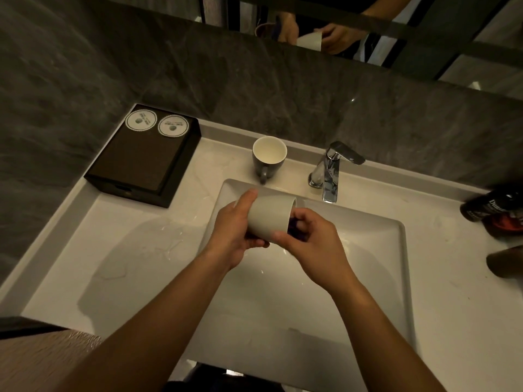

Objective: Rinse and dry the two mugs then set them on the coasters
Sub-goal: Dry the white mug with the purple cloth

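From my seat, a white rectangular sink basin [368, 250] fills the middle, sunk in a white stone countertop [70, 278]. At one o'clock from the basin stands a chrome single-lever faucet [331, 171], its spout reaching over the rim just beyond the hands. At ten o'clock sits a dark brown rectangular box [141, 165], and on its far end lie two round white scallop-edged coasters [141, 120], side by side. A shallow water puddle [135, 250] spreads on the counter at nine o'clock.

A black labelled bottle [492, 206] at three o'clock is cut off by the frame edge, and the reddish and brown things below it are too blurred to name. The wall mirror [396, 32] at twelve o'clock shows only a slice of the hands.

A dark grey ceramic mug with a white inside [268, 158] stands upright at twelve o'clock on the basin's far rim, handle towards me. A pale grey ceramic mug [268, 216] lies on its side above the basin, mouth towards three o'clock. My left hand [235, 230] wraps its base end, thumb on top. My right hand [311, 244] pinches the rim, thumb outside, fingers curled into the mouth. I cannot make out its handle.
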Tool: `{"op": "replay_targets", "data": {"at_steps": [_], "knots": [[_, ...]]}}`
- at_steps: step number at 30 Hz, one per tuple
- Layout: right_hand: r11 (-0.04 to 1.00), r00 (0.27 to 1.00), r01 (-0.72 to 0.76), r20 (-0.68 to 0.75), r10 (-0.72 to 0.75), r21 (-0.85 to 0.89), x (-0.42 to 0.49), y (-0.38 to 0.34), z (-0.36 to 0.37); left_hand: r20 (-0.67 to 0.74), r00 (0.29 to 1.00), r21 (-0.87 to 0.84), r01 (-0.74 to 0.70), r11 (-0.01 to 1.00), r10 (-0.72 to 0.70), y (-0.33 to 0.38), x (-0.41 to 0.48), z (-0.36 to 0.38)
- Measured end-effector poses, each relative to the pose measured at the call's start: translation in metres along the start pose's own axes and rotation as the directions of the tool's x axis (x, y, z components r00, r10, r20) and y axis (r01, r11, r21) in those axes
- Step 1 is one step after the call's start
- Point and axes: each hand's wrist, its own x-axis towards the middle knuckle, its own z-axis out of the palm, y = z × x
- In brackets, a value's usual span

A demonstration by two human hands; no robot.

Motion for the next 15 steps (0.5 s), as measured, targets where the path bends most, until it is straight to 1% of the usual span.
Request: {"op": "replay_targets", "data": {"at_steps": [1, 2, 4, 5, 6, 7, 8, 9, 10, 11, 12, 13, 14, 15], "knots": [[0.996, 1.0, -0.018, -0.006, 0.018, 0.087, 0.002, -0.002, -0.001, -0.026, 0.994, 0.016, -0.102, 0.995, 0.102, -0.005, 0.0, 0.001], [0.984, 0.999, -0.037, -0.008, 0.039, 0.176, 0.003, -0.004, -0.001, -0.036, 0.974, 0.048, -0.223, 0.974, 0.225, -0.01, -0.002, 0.002], [0.932, 0.996, -0.092, 0.024, 0.089, 0.351, 0.005, -0.007, -0.002, -0.011, 0.886, 0.154, -0.456, 0.876, 0.463, -0.019, -0.005, -0.003], [0.902, 0.993, -0.121, 0.048, 0.111, 0.415, 0.006, -0.007, -0.002, 0.01, 0.837, 0.199, -0.538, 0.819, 0.547, -0.024, -0.005, -0.006], [0.879, 0.99, -0.144, 0.067, 0.127, 0.455, 0.006, -0.009, -0.003, 0.035, 0.8, 0.24, -0.589, 0.772, 0.599, -0.026, -0.004, -0.009], [0.872, 0.988, -0.154, 0.074, 0.135, 0.465, 0.006, -0.01, -0.004, 0.069, 0.79, 0.262, -0.603, 0.753, 0.609, -0.027, -0.003, -0.012], [0.89, 0.99, -0.139, 0.055, 0.127, 0.435, 0.005, -0.011, -0.006, 0.114, 0.814, 0.247, -0.578, 0.778, 0.569, -0.025, -0.003, -0.014], [0.931, 0.995, -0.097, 0.012, 0.099, 0.353, 0.005, -0.011, -0.007, 0.168, 0.856, 0.205, -0.516, 0.832, 0.489, -0.021, -0.002, -0.015], [0.973, 0.998, -0.049, -0.029, 0.057, 0.226, 0.005, -0.01, -0.009, 0.19, 0.911, 0.122, -0.391, 0.912, 0.366, -0.015, -0.004, -0.015], [0.995, 0.999, -0.015, -0.047, 0.02, 0.097, 0.004, -0.008, -0.009, 0.186, 0.961, 0.035, -0.215, 0.976, 0.206, -0.007, -0.007, -0.013], [1.0, 0.999, 0.006, -0.033, -0.005, 0.011, 0.004, -0.006, -0.008, 0.164, 0.985, -0.027, -0.049, 0.998, 0.053, 0.001, -0.01, -0.01], [1.0, 1.0, 0.014, -0.006, -0.014, -0.023, 0.002, -0.003, -0.006, 0.122, 0.991, -0.041, 0.051, 0.998, -0.046, 0.007, -0.013, -0.006], [0.999, 1.0, 0.015, 0.017, -0.014, -0.036, 0.0, 0.0, -0.003, 0.062, 0.995, -0.006, 0.076, 0.997, -0.075, 0.011, -0.015, -0.004], [0.999, 0.999, 0.015, 0.031, -0.014, -0.047, -0.001, 0.002, -0.001, 0.001, 0.999, 0.036, 0.048, 0.998, -0.048, 0.012, -0.014, -0.001]]}}
